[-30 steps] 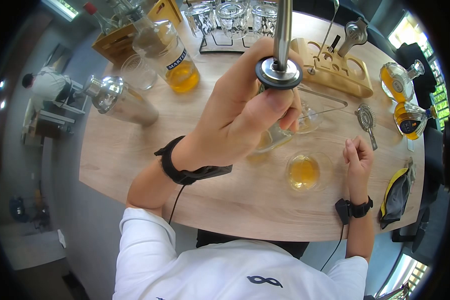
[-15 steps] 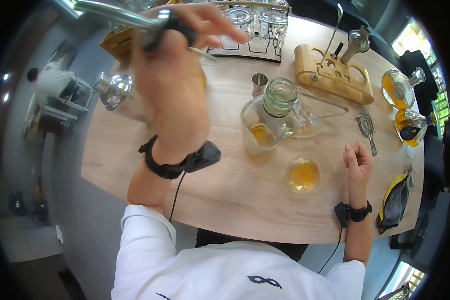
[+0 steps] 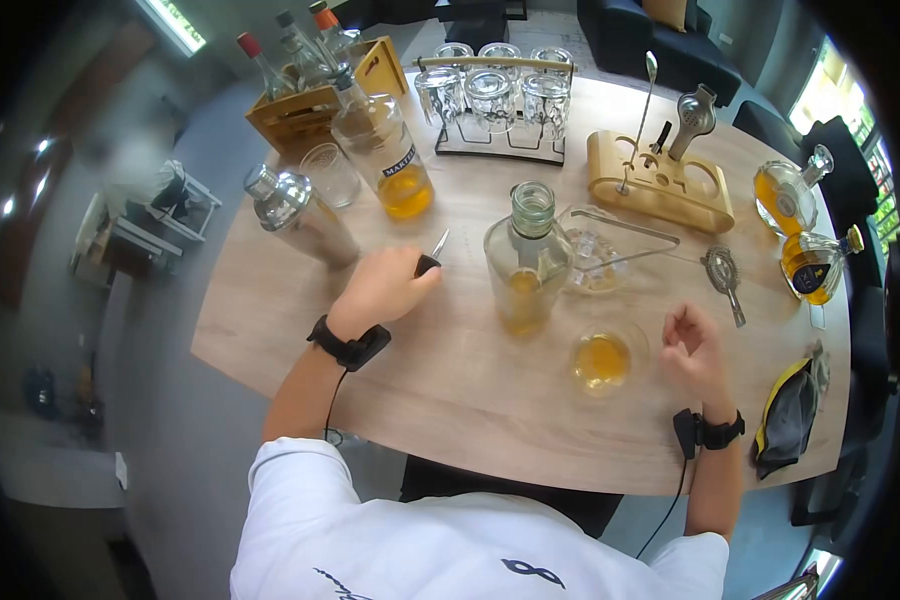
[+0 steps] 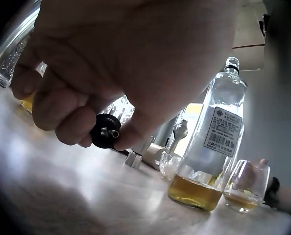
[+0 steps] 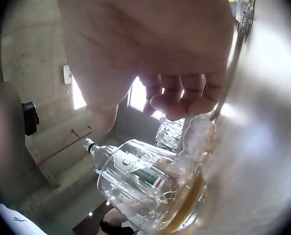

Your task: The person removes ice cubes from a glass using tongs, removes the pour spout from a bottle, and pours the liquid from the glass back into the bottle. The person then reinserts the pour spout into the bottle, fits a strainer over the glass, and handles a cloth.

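Observation:
My left hand (image 3: 385,290) is low over the table's left half and pinches a metal pour spout with a black collar (image 3: 428,265) between thumb and fingers. In the left wrist view the spout's round black disc (image 4: 105,131) shows at the fingertips. Right of that hand stands an uncapped clear bottle (image 3: 526,265) with some amber liquid in its bottom. A stemless glass (image 3: 602,362) of amber drink stands before it. Loosely curled and holding nothing, my right hand (image 3: 695,350) is just right of the glass. Its fingers hang above the glass (image 5: 135,191) in the right wrist view.
A shaker (image 3: 300,215), a Martell bottle (image 3: 388,160) and a wooden bottle crate (image 3: 320,110) stand left. Behind are a rack of upturned glasses (image 3: 495,100) and a wooden tool stand (image 3: 660,185). Tongs (image 3: 625,225) lie over an ice bowl (image 3: 595,265); a strainer (image 3: 722,280) lies right.
My left hand, with the pour spout, has moved from over the uncapped bottle to the left and then down near the table. My right hand has shifted slightly toward the glass.

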`<act>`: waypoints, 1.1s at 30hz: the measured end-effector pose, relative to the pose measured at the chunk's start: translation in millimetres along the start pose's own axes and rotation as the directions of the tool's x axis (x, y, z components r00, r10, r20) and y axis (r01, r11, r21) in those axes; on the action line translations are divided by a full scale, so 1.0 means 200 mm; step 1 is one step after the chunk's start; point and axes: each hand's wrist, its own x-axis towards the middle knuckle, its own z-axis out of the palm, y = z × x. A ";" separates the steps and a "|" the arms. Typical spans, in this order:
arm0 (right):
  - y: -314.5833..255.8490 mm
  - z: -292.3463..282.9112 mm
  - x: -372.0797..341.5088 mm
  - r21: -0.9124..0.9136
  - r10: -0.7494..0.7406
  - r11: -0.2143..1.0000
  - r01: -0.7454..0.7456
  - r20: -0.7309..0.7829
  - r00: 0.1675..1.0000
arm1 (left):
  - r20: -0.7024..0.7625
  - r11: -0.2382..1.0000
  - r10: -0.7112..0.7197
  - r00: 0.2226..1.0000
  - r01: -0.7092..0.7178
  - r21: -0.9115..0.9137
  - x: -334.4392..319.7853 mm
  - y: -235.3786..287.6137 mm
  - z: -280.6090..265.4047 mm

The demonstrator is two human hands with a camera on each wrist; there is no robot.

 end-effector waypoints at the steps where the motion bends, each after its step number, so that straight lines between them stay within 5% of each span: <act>1: 0.00 -0.01 0.00 -0.016 -0.080 0.996 0.083 0.140 0.987 | 0.017 0.998 -0.039 0.999 0.038 0.054 0.01 -0.01 0.01; 4: -0.03 -0.02 -0.01 -0.190 -0.046 0.976 0.105 0.290 0.956 | 0.017 0.988 -0.082 0.996 0.080 0.129 0.01 -0.03 0.03; 8: -0.07 0.05 -0.01 -0.195 -0.131 0.961 0.195 0.300 0.945 | -0.022 0.978 -0.039 0.999 0.042 0.203 0.04 -0.05 0.06; 15: -0.14 0.09 -0.04 -0.360 0.012 0.927 0.108 0.316 0.949 | 0.061 0.963 -0.062 0.996 0.044 0.267 0.03 -0.03 0.04; 18: -0.18 0.14 -0.03 -0.388 0.022 0.915 0.107 0.313 0.950 | -0.031 0.943 -0.065 0.997 0.071 0.324 0.00 0.06 -0.09; 21: -0.13 0.17 0.01 -0.326 -0.004 0.937 0.125 0.348 0.937 | -0.070 0.988 -0.046 0.996 0.056 0.143 0.01 0.18 -0.21; 22: -0.13 0.17 0.02 -0.250 -0.022 0.960 0.126 0.380 0.925 | -0.100 0.974 0.181 0.978 -0.193 -0.122 0.03 0.19 -0.21; 23: -0.13 0.17 0.03 -0.265 -0.020 0.955 0.131 0.384 0.923 | -0.191 0.829 0.384 0.904 -0.428 -0.360 0.05 0.20 -0.20; 26: -0.16 0.20 0.03 -0.246 -0.020 0.962 0.119 0.369 0.929 | -0.235 0.635 0.511 0.827 -0.547 -0.545 0.11 0.30 -0.10; 33: -0.14 0.14 -0.01 -0.135 -0.044 0.986 0.097 0.350 0.936 | -0.073 0.508 0.610 0.789 -0.461 -0.728 0.21 0.36 0.02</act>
